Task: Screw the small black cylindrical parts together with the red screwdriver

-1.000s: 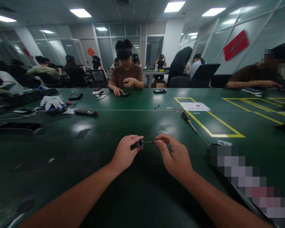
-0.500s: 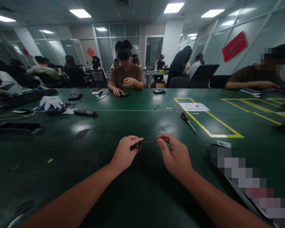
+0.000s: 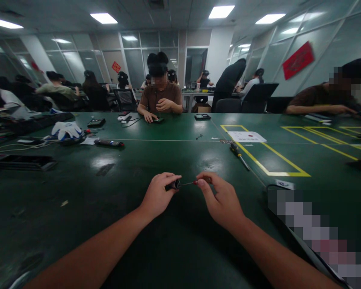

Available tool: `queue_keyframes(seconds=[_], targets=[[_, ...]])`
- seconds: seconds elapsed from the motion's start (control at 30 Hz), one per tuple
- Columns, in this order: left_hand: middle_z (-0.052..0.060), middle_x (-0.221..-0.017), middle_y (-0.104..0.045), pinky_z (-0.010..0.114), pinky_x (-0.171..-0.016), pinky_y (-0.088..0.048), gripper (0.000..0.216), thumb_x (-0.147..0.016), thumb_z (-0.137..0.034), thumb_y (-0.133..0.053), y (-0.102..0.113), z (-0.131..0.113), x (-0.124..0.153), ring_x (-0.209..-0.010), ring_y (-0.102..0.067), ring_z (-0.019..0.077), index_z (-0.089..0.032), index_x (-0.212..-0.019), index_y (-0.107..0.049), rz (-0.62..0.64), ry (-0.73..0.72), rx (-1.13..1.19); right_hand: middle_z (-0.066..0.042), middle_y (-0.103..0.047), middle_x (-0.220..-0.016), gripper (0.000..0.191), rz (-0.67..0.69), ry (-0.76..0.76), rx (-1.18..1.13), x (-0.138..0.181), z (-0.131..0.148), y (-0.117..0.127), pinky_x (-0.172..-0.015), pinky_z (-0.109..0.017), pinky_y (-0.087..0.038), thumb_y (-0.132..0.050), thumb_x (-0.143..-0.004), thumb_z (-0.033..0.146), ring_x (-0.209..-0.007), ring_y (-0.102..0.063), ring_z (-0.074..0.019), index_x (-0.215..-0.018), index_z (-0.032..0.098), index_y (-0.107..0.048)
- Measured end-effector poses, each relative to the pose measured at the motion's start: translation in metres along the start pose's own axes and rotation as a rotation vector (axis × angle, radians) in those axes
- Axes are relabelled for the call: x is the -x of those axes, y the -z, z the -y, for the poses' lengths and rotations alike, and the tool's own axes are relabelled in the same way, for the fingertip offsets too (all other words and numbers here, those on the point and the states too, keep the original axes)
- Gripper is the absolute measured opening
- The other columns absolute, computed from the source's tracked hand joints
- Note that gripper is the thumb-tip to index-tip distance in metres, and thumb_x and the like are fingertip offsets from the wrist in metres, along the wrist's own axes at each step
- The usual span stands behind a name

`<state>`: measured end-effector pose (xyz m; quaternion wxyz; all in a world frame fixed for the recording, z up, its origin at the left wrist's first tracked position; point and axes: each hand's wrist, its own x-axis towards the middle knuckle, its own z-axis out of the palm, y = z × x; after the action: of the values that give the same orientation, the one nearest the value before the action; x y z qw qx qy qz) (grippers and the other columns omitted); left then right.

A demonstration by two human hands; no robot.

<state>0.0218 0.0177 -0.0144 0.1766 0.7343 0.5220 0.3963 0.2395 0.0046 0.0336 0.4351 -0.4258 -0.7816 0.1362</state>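
Note:
My left hand (image 3: 158, 194) is closed around a short dark cylindrical part (image 3: 175, 184), its round open end facing right. Pinched in my right hand (image 3: 221, 196) is a small screwdriver (image 3: 195, 182) with a red collar and a brownish handle. Its thin shaft points left and the tip meets the open end of the cylinder; whether it sits inside, I cannot tell. Both hands are just above the green table (image 3: 180, 249). Most of the cylinder is hidden by my left fingers.
Farther out lie a yellow-black screwdriver (image 3: 239, 155), a dark pen-like tool (image 3: 110, 143), white-blue gloves (image 3: 66, 130) and a paper sheet (image 3: 247, 137). A black tray (image 3: 22, 161) is at left, a dark-edged blurred object (image 3: 313, 237) at right. A person (image 3: 159, 94) sits opposite.
The screwdriver in my right hand has shifted slightly left, and its tip now reaches the cylinder's open end, where a gap was before. My left hand keeps its hold.

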Motion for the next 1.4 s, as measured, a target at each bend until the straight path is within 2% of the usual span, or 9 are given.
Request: queue_keyframes(seconds=[0.57, 0.7, 0.8, 0.87, 0.97, 1.13, 1.27, 1.4], targets=[[0.005, -0.123, -0.071, 0.047, -0.106, -0.049, 0.044, -0.083, -0.004, -0.072, 0.006, -0.010, 0.000, -0.117, -0.063, 0.0243, -0.025, -0.122, -0.073, 0.021, 0.051, -0.016, -0.005, -0.076, -0.090, 0.019, -0.001, -0.088, 0.063, -0.006, -0.006, -0.001, -0.076, -0.033, -0.049, -0.050, -0.102, 0.031, -0.085, -0.072, -0.0223, -0.100, 0.021, -0.066], [0.005, -0.122, -0.069, 0.043, -0.101, -0.053, 0.042, -0.086, -0.008, -0.071, 0.008, -0.015, 0.001, -0.113, -0.066, 0.0227, -0.025, -0.124, -0.070, -0.011, 0.049, 0.007, -0.005, -0.075, -0.092, 0.019, -0.007, -0.108, 0.071, -0.006, -0.008, -0.001, -0.077, -0.033, -0.049, -0.050, -0.102, 0.032, -0.086, -0.071, -0.0222, -0.102, 0.022, -0.066], [0.006, -0.123, -0.066, 0.040, -0.101, -0.054, 0.041, -0.089, -0.009, -0.067, 0.010, -0.018, 0.002, -0.111, -0.065, 0.0212, -0.024, -0.128, -0.067, -0.019, -0.007, -0.008, -0.005, -0.075, -0.092, 0.020, -0.016, -0.113, 0.068, -0.006, -0.007, 0.000, -0.078, -0.033, -0.049, -0.050, -0.102, 0.032, -0.086, -0.071, -0.0224, -0.101, 0.022, -0.066], [0.006, -0.127, -0.065, 0.040, -0.104, -0.052, 0.043, -0.092, -0.008, -0.062, 0.011, -0.018, 0.001, -0.115, -0.063, 0.0210, -0.023, -0.132, -0.063, 0.032, -0.073, -0.044, -0.005, -0.075, -0.092, 0.019, -0.019, -0.116, 0.065, -0.006, -0.007, 0.000, -0.077, -0.033, -0.049, -0.051, -0.102, 0.032, -0.086, -0.071, -0.0223, -0.101, 0.021, -0.066], [0.007, -0.135, -0.063, 0.041, -0.111, -0.047, 0.050, -0.094, -0.005, -0.054, 0.014, -0.019, 0.001, -0.125, -0.058, 0.0216, -0.022, -0.141, -0.056, 0.170, -0.145, -0.097, -0.004, -0.075, -0.091, 0.019, -0.016, -0.122, 0.063, -0.006, -0.007, 0.000, -0.077, -0.033, -0.049, -0.052, -0.101, 0.032, -0.085, -0.071, -0.0217, -0.101, 0.022, -0.067], [0.010, -0.132, -0.062, 0.043, -0.105, -0.049, 0.051, -0.097, -0.014, -0.050, 0.019, -0.024, 0.005, -0.120, -0.058, 0.0247, -0.020, -0.148, -0.047, 0.364, -0.080, -0.173, -0.004, -0.075, -0.091, 0.019, -0.009, -0.120, 0.068, -0.007, -0.006, 0.000, -0.076, -0.033, -0.049, -0.051, -0.101, 0.032, -0.085, -0.071, -0.0220, -0.101, 0.021, -0.067], [0.011, -0.130, -0.062, 0.043, -0.103, -0.049, 0.048, -0.094, -0.018, -0.056, 0.017, -0.027, 0.009, -0.119, -0.058, 0.0262, -0.017, -0.142, -0.052, 0.419, -0.089, -0.239, -0.004, -0.075, -0.090, 0.019, -0.013, -0.117, 0.066, -0.007, -0.006, -0.001, -0.077, -0.033, -0.049, -0.051, -0.101, 0.032, -0.084, -0.071, -0.0219, -0.100, 0.021, -0.066], [0.010, -0.114, -0.066, 0.043, -0.091, -0.052, 0.042, -0.091, -0.034, -0.066, 0.012, -0.028, 0.009, -0.107, -0.062, 0.0284, -0.020, -0.131, -0.063, 0.469, -0.116, -0.341, -0.004, -0.075, -0.090, 0.019, -0.016, -0.117, 0.051, -0.006, -0.007, -0.001, -0.077, -0.032, -0.049, -0.051, -0.101, 0.032, -0.085, -0.071, -0.0215, -0.100, 0.022, -0.067]])
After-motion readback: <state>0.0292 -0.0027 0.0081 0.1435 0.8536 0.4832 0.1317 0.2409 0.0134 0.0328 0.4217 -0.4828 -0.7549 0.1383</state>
